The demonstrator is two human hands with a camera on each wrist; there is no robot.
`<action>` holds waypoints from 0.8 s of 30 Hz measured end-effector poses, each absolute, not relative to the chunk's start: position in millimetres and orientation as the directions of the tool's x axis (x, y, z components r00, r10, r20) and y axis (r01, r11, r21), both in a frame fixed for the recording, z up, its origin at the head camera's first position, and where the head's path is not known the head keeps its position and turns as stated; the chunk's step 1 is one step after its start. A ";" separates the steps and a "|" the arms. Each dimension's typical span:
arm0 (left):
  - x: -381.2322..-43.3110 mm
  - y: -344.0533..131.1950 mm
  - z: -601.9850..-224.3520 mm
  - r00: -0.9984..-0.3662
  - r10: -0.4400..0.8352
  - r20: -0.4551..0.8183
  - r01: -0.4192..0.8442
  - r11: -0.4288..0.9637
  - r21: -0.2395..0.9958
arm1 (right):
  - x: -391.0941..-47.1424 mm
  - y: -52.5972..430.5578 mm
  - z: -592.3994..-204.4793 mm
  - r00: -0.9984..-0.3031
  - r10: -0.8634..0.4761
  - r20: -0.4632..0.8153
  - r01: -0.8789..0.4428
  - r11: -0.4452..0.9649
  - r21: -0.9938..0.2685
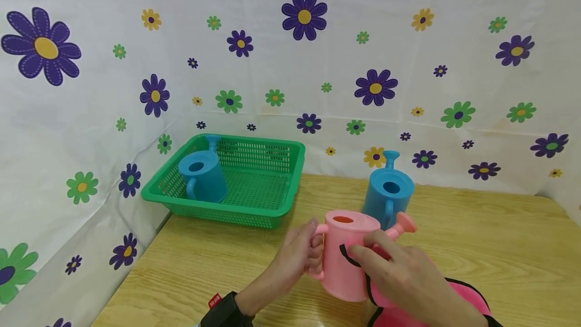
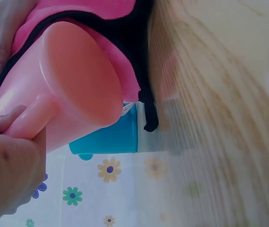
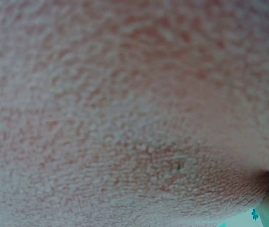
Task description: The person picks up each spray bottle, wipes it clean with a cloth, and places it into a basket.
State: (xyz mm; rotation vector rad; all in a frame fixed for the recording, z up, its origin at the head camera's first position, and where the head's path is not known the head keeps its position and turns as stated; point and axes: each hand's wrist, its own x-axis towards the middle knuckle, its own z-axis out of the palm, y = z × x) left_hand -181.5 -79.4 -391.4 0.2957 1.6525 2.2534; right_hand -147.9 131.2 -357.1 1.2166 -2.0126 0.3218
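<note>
A pink watering can [image 1: 338, 266] is held up off the table, its underside showing in the left wrist view. My left hand [image 1: 295, 251] grips its handle, with fingers curled round it. On the can's spout side, my right hand [image 1: 408, 274] pinches a pink cloth [image 1: 469, 294] with black edging against the can's wall. Part of the cloth hangs below the right hand. Blurred cloth [image 3: 125, 104] fills nearly all of the right wrist view. Just behind the pink can stands a blue watering can [image 1: 374, 198], partly hidden by it.
A green plastic basket [image 1: 254, 211] sits at the back left of the wooden table [image 1: 218, 261]. Inside its left end stands another blue watering can [image 1: 213, 183]. White flower-patterned sheeting [image 1: 336, 64] closes off the back and sides.
</note>
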 end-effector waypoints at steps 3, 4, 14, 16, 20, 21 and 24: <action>-180.5 -79.3 -393.2 -0.922 0.386 -0.024 -0.138 -0.271 0.953 | -147.8 131.1 -354.9 -0.257 -0.632 0.731 -0.837 0.524 0.159; -180.2 -79.3 -393.6 -0.921 0.388 -0.021 -0.135 -0.269 0.954 | -147.6 131.3 -354.2 -0.259 -0.624 0.737 -0.834 0.529 0.155; -176.4 -79.4 -396.2 -0.919 0.394 -0.032 -0.144 -0.257 0.956 | -150.8 131.8 -350.5 -0.202 -0.544 0.814 -0.802 0.570 0.181; -176.2 -79.4 -396.7 -0.917 0.397 -0.034 -0.145 -0.253 0.957 | -151.9 133.0 -349.8 -0.193 -0.527 0.827 -0.804 0.568 0.175; -176.6 -79.8 -397.7 -0.914 0.405 -0.036 -0.149 -0.250 0.957 | -153.9 135.6 -348.8 -0.187 -0.508 0.841 -0.815 0.558 0.156; -176.7 -80.0 -398.0 -0.913 0.406 -0.035 -0.147 -0.249 0.957 | -154.4 136.0 -348.7 -0.186 -0.507 0.841 -0.817 0.555 0.153; -177.1 -81.0 -399.1 -0.912 0.410 -0.028 -0.139 -0.243 0.960 | -156.0 136.6 -348.5 -0.181 -0.506 0.843 -0.824 0.546 0.151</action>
